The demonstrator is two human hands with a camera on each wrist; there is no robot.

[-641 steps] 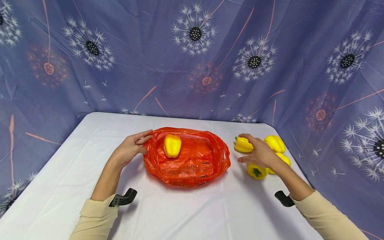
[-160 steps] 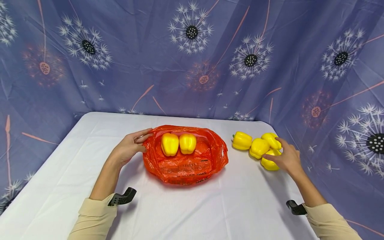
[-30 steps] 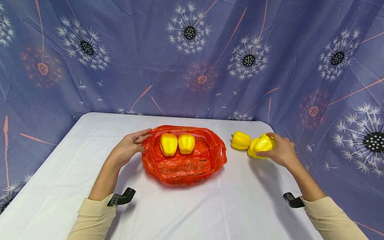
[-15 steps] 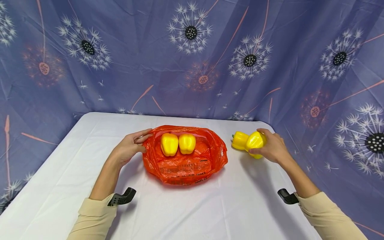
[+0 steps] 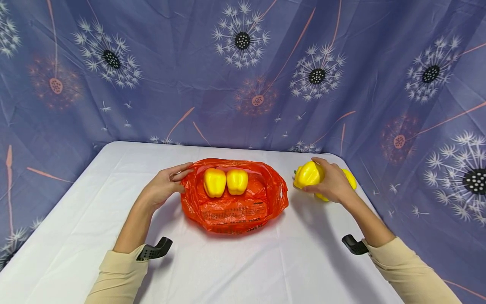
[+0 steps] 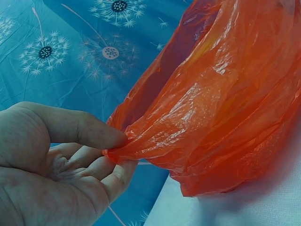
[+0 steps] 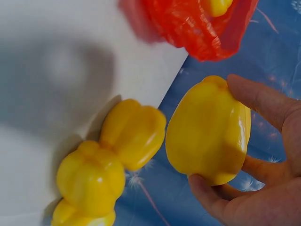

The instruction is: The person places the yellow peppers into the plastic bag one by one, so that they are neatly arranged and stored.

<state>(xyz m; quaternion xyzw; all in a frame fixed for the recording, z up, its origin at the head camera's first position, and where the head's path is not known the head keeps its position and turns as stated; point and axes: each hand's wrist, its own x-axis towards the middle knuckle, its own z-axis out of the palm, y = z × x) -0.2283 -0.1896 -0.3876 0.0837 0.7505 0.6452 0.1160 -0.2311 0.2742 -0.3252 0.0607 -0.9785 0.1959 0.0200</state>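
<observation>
Gripping a yellow bell pepper point(image 5: 309, 174) near the table's far right corner, right hand point(image 5: 333, 181) sits farther left than half a second ago; left hand point(image 5: 162, 188) still pinches red plastic bag point(image 5: 274, 202); its dark print point(image 5: 232, 212) unreadable.

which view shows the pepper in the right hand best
Right wrist: the pepper is large and mostly uncovered there. The head view shows it smaller, partly behind the right hand; left wrist misses it.

Six yellow peppers point(image 5: 214, 183), one red bag point(image 5: 233, 213), one white table point(image 5: 228, 270)
</observation>
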